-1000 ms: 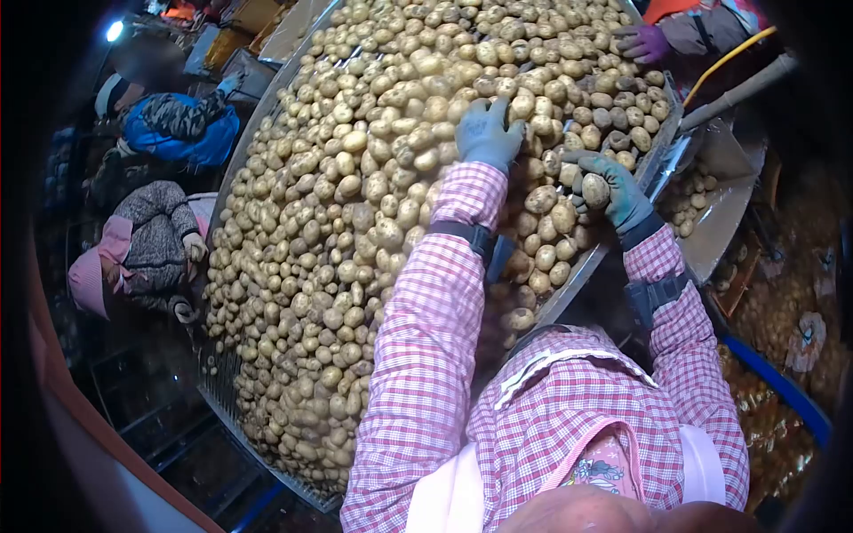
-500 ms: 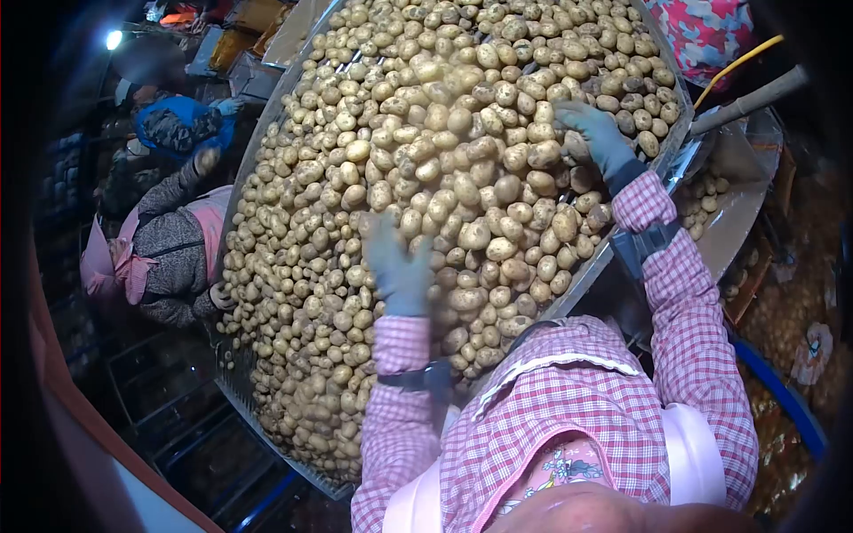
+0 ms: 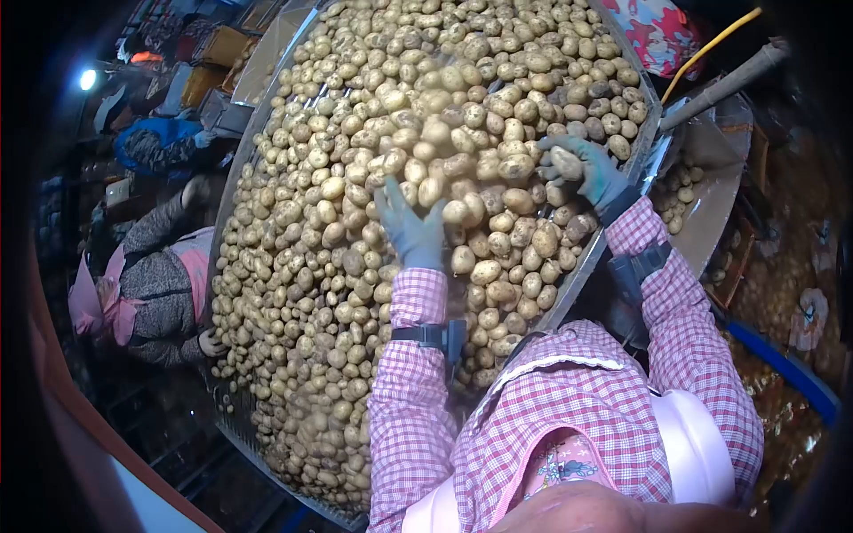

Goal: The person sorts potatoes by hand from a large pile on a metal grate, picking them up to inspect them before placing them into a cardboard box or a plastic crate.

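Since half a second ago, both gloved hands have shifted: the left hand has moved slightly up the frame and now lies flat on the potatoes at centre, fingers spread wide and gripping nothing. The right hand has dropped lower and curled partly closed around a single potato at the upper right, beside the metal rim of the sorting table.

Potatoes cover the whole table surface from top centre to lower left. Judged by appearance, each is firm, rounded, moderately weighty for its size, and dusty rather than slick; skins may bruise under impact. Best hold: cup one across its widest part with fingers wrapped around. Loose neighbours are likely to roll when disturbed.

At the left edge of the frame, a co-worker in a grey top stands against the table.
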`<action>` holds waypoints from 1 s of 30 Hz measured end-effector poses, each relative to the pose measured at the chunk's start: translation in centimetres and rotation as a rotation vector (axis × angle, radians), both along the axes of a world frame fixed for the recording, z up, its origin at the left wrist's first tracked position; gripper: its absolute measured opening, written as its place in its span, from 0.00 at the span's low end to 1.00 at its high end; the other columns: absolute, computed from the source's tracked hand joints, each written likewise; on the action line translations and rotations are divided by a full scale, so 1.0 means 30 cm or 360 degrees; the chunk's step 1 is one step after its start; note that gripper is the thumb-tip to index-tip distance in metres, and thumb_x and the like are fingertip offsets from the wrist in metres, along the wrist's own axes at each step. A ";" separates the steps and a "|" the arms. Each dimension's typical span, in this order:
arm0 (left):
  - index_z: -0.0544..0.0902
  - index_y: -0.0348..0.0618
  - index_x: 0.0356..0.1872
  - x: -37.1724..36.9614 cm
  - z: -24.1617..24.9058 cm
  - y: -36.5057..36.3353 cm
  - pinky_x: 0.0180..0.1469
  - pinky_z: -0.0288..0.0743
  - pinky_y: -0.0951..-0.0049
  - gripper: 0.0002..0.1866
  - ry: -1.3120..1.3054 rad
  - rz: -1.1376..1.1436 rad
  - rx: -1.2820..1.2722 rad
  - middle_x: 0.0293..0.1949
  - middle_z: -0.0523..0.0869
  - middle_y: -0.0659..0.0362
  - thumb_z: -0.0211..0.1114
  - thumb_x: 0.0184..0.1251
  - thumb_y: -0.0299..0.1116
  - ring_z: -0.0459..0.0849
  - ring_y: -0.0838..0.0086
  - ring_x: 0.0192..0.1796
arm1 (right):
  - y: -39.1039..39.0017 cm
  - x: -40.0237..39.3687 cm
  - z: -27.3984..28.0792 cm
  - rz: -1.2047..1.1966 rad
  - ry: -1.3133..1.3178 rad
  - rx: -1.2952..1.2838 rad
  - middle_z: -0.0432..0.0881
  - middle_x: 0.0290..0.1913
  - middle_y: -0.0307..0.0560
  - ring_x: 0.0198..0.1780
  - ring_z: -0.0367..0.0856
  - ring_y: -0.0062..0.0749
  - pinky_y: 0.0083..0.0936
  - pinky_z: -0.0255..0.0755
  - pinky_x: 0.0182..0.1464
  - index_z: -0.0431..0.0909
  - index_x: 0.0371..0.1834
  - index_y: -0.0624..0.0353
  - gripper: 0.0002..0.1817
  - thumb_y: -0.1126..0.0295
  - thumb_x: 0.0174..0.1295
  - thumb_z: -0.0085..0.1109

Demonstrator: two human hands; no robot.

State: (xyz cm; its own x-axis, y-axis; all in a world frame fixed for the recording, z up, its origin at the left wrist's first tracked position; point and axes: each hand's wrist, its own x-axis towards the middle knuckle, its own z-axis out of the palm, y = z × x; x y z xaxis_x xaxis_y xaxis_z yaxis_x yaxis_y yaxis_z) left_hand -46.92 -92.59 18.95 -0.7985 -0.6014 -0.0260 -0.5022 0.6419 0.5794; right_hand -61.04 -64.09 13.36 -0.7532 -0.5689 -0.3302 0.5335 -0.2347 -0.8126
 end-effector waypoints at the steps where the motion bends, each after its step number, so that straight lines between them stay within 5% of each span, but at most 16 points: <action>1: 0.59 0.50 0.81 -0.029 -0.003 -0.010 0.83 0.53 0.55 0.51 0.0004 -0.0242 -0.0224 0.77 0.58 0.37 0.80 0.58 0.38 0.55 0.46 0.81 | -0.031 -0.012 0.011 -0.0037 -0.0080 -0.0069 0.85 0.43 0.46 0.35 0.86 0.28 0.21 0.85 0.40 0.81 0.60 0.62 0.15 0.67 0.76 0.54; 3: 0.62 0.51 0.80 -0.045 0.094 0.099 0.80 0.58 0.52 0.50 0.0193 -0.0568 -0.0628 0.77 0.60 0.40 0.80 0.59 0.42 0.57 0.47 0.81 | -0.119 0.013 0.090 -0.0064 -0.0305 -0.0248 0.85 0.45 0.48 0.37 0.87 0.29 0.24 0.86 0.42 0.82 0.60 0.59 0.16 0.66 0.76 0.54; 5: 0.62 0.44 0.79 -0.049 0.103 0.191 0.81 0.57 0.52 0.47 0.0393 -0.0719 0.0124 0.78 0.62 0.40 0.77 0.62 0.41 0.60 0.46 0.80 | -0.228 0.094 0.194 -0.0134 -0.0334 -0.0288 0.86 0.45 0.49 0.36 0.87 0.29 0.24 0.86 0.40 0.82 0.60 0.58 0.16 0.63 0.76 0.56; 7: 0.70 0.40 0.74 -0.047 0.095 0.213 0.74 0.66 0.61 0.39 0.0456 -0.0519 0.0845 0.71 0.73 0.47 0.76 0.63 0.35 0.70 0.58 0.73 | -0.226 0.026 0.158 0.0235 0.0732 0.0128 0.86 0.50 0.50 0.43 0.89 0.31 0.26 0.85 0.46 0.81 0.64 0.60 0.22 0.56 0.78 0.52; 10: 0.76 0.38 0.68 -0.016 0.020 0.154 0.62 0.75 0.70 0.31 0.0419 -0.0243 0.1572 0.59 0.83 0.54 0.73 0.63 0.29 0.79 0.71 0.60 | -0.209 -0.208 0.254 0.0155 0.0451 0.0789 0.87 0.52 0.47 0.48 0.88 0.30 0.28 0.82 0.46 0.79 0.67 0.63 0.28 0.53 0.73 0.61; 11: 0.78 0.38 0.67 -0.003 0.016 0.139 0.58 0.77 0.74 0.29 0.0407 -0.0154 0.1775 0.55 0.85 0.56 0.73 0.63 0.28 0.81 0.75 0.55 | -0.202 -0.383 0.047 -0.0238 0.1230 0.0875 0.87 0.54 0.48 0.50 0.88 0.30 0.28 0.82 0.46 0.76 0.68 0.64 0.30 0.54 0.72 0.62; 12: 0.78 0.38 0.66 0.029 0.032 0.124 0.51 0.77 0.78 0.28 0.0387 -0.0096 0.1926 0.52 0.85 0.57 0.72 0.63 0.27 0.82 0.78 0.49 | -0.198 -0.468 0.146 -0.0012 0.0838 0.1267 0.86 0.58 0.54 0.58 0.85 0.37 0.32 0.79 0.57 0.75 0.69 0.62 0.29 0.54 0.72 0.61; 13: 0.79 0.38 0.66 0.057 0.051 0.113 0.45 0.78 0.81 0.27 0.0368 -0.0033 0.2077 0.49 0.86 0.59 0.71 0.63 0.27 0.82 0.82 0.44 | -0.200 -0.546 0.087 -0.0194 0.1201 0.1385 0.83 0.62 0.59 0.65 0.82 0.44 0.38 0.74 0.65 0.75 0.69 0.58 0.28 0.56 0.70 0.61; 15: 0.80 0.39 0.62 0.088 0.105 0.118 0.25 0.64 0.88 0.20 0.0326 0.0069 0.2057 0.37 0.84 0.62 0.66 0.72 0.33 0.73 0.88 0.25 | -0.226 -0.659 0.001 -0.0026 0.1371 0.1956 0.83 0.62 0.60 0.66 0.81 0.51 0.40 0.74 0.65 0.76 0.67 0.56 0.29 0.54 0.66 0.62; 18: 0.81 0.38 0.58 0.135 0.078 0.078 0.17 0.58 0.88 0.24 0.0295 0.0124 0.2438 0.30 0.84 0.57 0.56 0.82 0.51 0.70 0.84 0.18 | -0.256 -0.704 -0.066 0.0225 0.1485 0.2438 0.84 0.61 0.57 0.63 0.82 0.54 0.40 0.75 0.63 0.82 0.60 0.55 0.29 0.50 0.60 0.66; 21: 0.81 0.36 0.56 0.168 0.074 0.039 0.14 0.58 0.89 0.32 0.0467 0.0233 0.2990 0.27 0.85 0.54 0.49 0.82 0.60 0.73 0.81 0.18 | -0.200 -0.750 -0.055 0.0481 0.1247 0.1704 0.88 0.53 0.53 0.57 0.85 0.47 0.39 0.76 0.60 0.85 0.53 0.55 0.24 0.49 0.62 0.66; 22: 0.80 0.34 0.56 0.173 0.080 0.025 0.12 0.60 0.89 0.38 0.0391 0.0447 0.2978 0.25 0.84 0.52 0.45 0.81 0.66 0.76 0.76 0.19 | -0.191 -0.713 -0.074 0.0176 0.0790 0.1043 0.88 0.40 0.49 0.36 0.84 0.35 0.34 0.78 0.40 0.88 0.48 0.53 0.21 0.48 0.65 0.64; 23: 0.80 0.35 0.57 0.177 0.089 0.004 0.12 0.62 0.89 0.39 0.0284 0.0476 0.2975 0.25 0.84 0.53 0.43 0.80 0.68 0.78 0.75 0.19 | -0.193 -0.683 -0.032 0.0075 0.0214 0.0953 0.84 0.31 0.44 0.21 0.73 0.23 0.24 0.68 0.22 0.88 0.52 0.53 0.20 0.50 0.73 0.57; 25: 0.79 0.37 0.59 0.180 0.091 -0.002 0.12 0.62 0.90 0.40 0.0324 0.0400 0.3051 0.25 0.84 0.55 0.42 0.79 0.69 0.79 0.75 0.20 | -0.199 -0.496 0.142 0.0094 0.0011 0.0313 0.82 0.29 0.42 0.15 0.63 0.18 0.17 0.57 0.15 0.87 0.54 0.52 0.20 0.54 0.79 0.47; 27: 0.79 0.40 0.61 0.157 0.080 0.000 0.18 0.68 0.85 0.39 0.0300 0.0586 0.2818 0.28 0.85 0.56 0.40 0.80 0.68 0.79 0.74 0.22 | -0.191 -0.410 0.150 0.0402 -0.0082 -0.0071 0.84 0.31 0.39 0.29 0.79 0.14 0.10 0.63 0.19 0.81 0.61 0.63 0.22 0.60 0.83 0.42; 30: 0.79 0.43 0.62 0.171 0.083 0.019 0.28 0.75 0.78 0.36 0.0471 0.0438 0.2676 0.36 0.86 0.54 0.40 0.82 0.65 0.81 0.73 0.32 | -0.230 -0.209 0.159 0.0424 -0.0257 -0.0293 0.86 0.33 0.47 0.30 0.84 0.23 0.13 0.73 0.24 0.80 0.58 0.67 0.27 0.52 0.84 0.39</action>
